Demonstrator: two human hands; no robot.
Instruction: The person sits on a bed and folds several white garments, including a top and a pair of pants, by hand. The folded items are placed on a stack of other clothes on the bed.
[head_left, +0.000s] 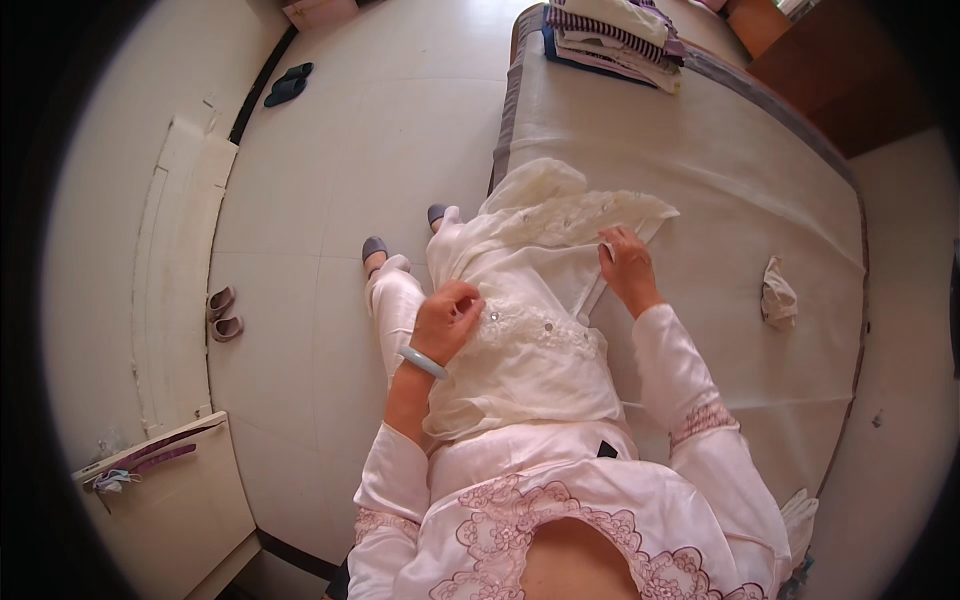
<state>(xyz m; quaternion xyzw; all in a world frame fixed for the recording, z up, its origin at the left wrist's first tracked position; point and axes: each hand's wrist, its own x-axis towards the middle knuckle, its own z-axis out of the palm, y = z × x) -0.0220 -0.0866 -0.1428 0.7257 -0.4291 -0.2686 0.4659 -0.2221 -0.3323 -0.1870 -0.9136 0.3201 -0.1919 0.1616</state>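
A cream garment (540, 277) of thin fabric, with lace bands and shiny round ornaments, lies across my lap and reaches onto the bed. My left hand (446, 319), with a pale bangle at the wrist, is at the left end of the nearer lace band. Its thumb and forefinger come close together there; whether fabric is pinched between them is unclear. Over the garment's right side is my right hand (628, 268), thumb and fingers apart, just below the farther lace band. The garment's far end is bunched near the bed's left edge.
The bed (720, 187) carries a stack of folded clothes (615, 41) at its far end and a small crumpled pale cloth (779, 294) at right. Dark slippers (288, 86) and brownish shoes (223, 313) lie by the left wall. A white cabinet (172, 502) stands lower left.
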